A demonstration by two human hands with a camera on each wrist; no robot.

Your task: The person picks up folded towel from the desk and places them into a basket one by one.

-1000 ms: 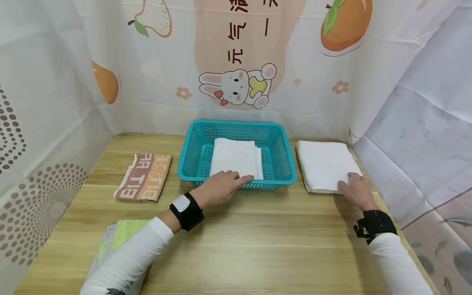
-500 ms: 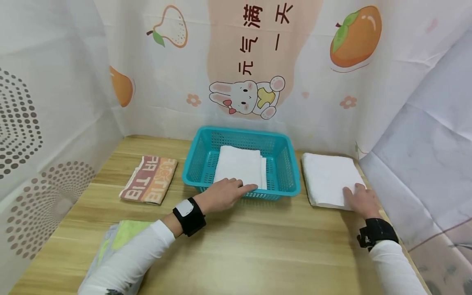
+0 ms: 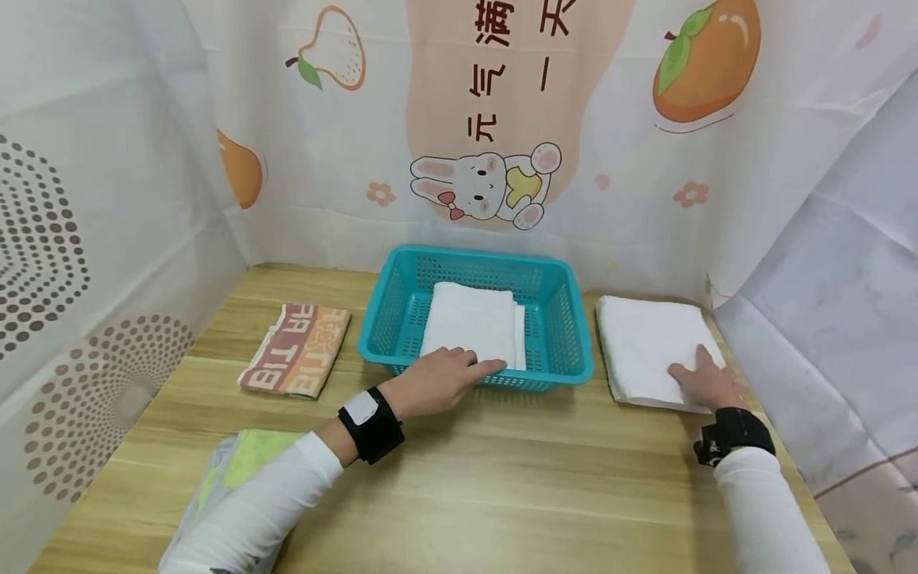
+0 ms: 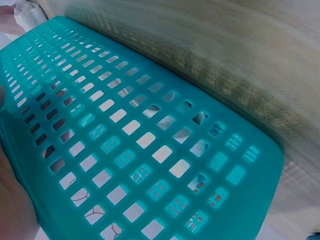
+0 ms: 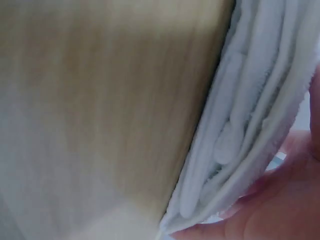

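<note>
A teal plastic basket [image 3: 581,351] stands at the back middle of the table, with a folded white cloth [image 3: 469,323] lying in it. Over the basket's front rim lies my left hand [image 3: 437,381], its fingers bent down inside and the thumb along the rim. The left wrist view shows the perforated basket wall [image 4: 165,120] close up. To the right, a stack of folded white towels [image 3: 649,343] rests on the table. My right hand [image 3: 706,383] is at the stack's front right corner, fingers spread on top. Layered towel edges [image 5: 240,125] fill the right wrist view, beside the palm.
A red and orange patterned folded cloth [image 3: 294,351] lies left of the basket. Nearer, a green and grey cloth [image 3: 251,454] is partly under my left forearm. A printed white curtain [image 3: 323,159] hangs behind the table and at both sides.
The head view has shifted, so everything sits a little lower and further right than a second ago. My hands keep nearly the same places at the basket rim and the towel stack.
</note>
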